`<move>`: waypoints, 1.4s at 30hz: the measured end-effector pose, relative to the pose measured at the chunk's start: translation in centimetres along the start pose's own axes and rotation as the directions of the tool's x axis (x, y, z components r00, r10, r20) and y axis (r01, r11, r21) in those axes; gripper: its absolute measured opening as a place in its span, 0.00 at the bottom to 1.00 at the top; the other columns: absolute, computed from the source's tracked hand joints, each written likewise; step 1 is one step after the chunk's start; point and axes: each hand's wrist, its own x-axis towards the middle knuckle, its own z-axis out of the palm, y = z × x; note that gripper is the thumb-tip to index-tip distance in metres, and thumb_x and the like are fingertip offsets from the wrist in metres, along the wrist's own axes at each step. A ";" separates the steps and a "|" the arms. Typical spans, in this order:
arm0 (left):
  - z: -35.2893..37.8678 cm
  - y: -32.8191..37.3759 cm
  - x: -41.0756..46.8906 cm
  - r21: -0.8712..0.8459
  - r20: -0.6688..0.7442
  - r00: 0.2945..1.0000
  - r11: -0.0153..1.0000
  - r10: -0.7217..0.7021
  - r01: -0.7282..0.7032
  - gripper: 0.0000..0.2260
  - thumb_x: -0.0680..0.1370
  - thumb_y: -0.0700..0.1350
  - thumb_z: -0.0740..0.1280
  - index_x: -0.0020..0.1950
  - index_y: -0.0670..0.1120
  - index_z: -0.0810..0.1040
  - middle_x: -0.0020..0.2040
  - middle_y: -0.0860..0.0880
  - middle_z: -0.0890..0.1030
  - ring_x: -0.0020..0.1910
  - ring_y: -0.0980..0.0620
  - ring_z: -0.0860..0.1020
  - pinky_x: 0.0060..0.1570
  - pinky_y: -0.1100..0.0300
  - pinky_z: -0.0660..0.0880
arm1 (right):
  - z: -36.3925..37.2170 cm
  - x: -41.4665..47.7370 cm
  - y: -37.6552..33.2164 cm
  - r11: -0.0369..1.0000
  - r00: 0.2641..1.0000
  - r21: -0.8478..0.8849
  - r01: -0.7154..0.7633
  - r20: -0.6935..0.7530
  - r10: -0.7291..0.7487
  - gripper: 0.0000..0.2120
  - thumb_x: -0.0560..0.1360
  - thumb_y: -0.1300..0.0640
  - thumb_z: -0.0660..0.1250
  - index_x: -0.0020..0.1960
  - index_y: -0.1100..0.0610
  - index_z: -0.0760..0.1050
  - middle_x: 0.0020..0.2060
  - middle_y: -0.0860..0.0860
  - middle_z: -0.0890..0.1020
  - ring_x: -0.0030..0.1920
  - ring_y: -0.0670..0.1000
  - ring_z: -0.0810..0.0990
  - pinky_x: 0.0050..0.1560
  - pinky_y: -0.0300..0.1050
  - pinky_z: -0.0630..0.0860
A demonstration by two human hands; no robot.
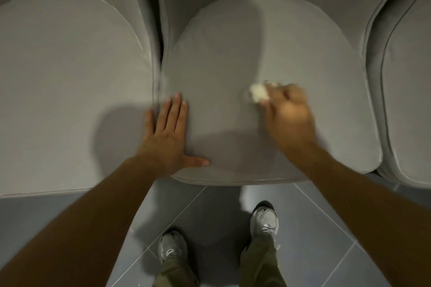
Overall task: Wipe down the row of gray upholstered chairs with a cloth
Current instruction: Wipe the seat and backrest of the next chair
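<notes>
My right fingers are curled round a small pale cloth, bunched into a wad and held down against the seat of the middle chair, a little right of its centre. The right hand behind them is blurred, knuckles up. My left fingers lie straight and slightly spread, flat on the same seat near its left edge, with the thumb stretched out toward the front edge. The left hand holds nothing and only rests there. Both bare forearms reach in from below. The left chair sits just beside the middle one, with only a dark narrow gap between them, and the right chair stands close on the other side. Below the seats is a gray tiled floor, where my gray shoes and olive trousers show.
</notes>
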 end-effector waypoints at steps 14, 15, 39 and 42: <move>-2.9 7.6 4.7 0.027 0.104 0.994 1.000 -0.013 0.010 0.59 0.64 0.76 0.62 0.63 0.48 0.17 0.65 0.48 0.19 0.66 0.49 0.22 0.68 0.47 0.28 | -1.8 4.6 9.8 0.994 0.980 0.099 0.053 0.185 -0.071 0.13 0.76 0.53 0.58 0.51 0.56 0.80 0.42 0.58 0.77 0.42 0.59 0.75 0.40 0.44 0.71; -3.0 7.5 4.8 0.031 0.107 0.994 1.000 -0.008 0.004 0.59 0.63 0.77 0.61 0.62 0.48 0.16 0.65 0.48 0.19 0.66 0.49 0.22 0.67 0.48 0.27 | -1.9 5.7 11.7 0.999 0.993 0.034 0.022 0.113 -0.026 0.16 0.76 0.53 0.58 0.54 0.60 0.79 0.43 0.62 0.76 0.43 0.62 0.75 0.41 0.48 0.73; -13.5 -1.8 13.5 0.299 -0.732 0.681 0.896 -0.004 0.327 0.55 0.68 0.62 0.71 0.77 0.39 0.37 0.77 0.42 0.36 0.76 0.44 0.37 0.72 0.40 0.37 | 1.7 21.0 0.4 0.880 0.967 0.413 0.235 -0.192 -0.168 0.17 0.75 0.58 0.62 0.63 0.59 0.76 0.47 0.57 0.76 0.42 0.56 0.77 0.32 0.51 0.78; -13.2 -3.0 14.6 0.329 -0.719 0.694 0.864 -0.033 0.382 0.58 0.68 0.65 0.68 0.74 0.39 0.28 0.74 0.42 0.28 0.74 0.44 0.31 0.70 0.40 0.31 | 2.4 23.9 -1.9 0.831 0.929 0.440 0.340 -0.294 -0.224 0.17 0.75 0.60 0.62 0.63 0.59 0.76 0.46 0.59 0.77 0.40 0.57 0.77 0.34 0.50 0.79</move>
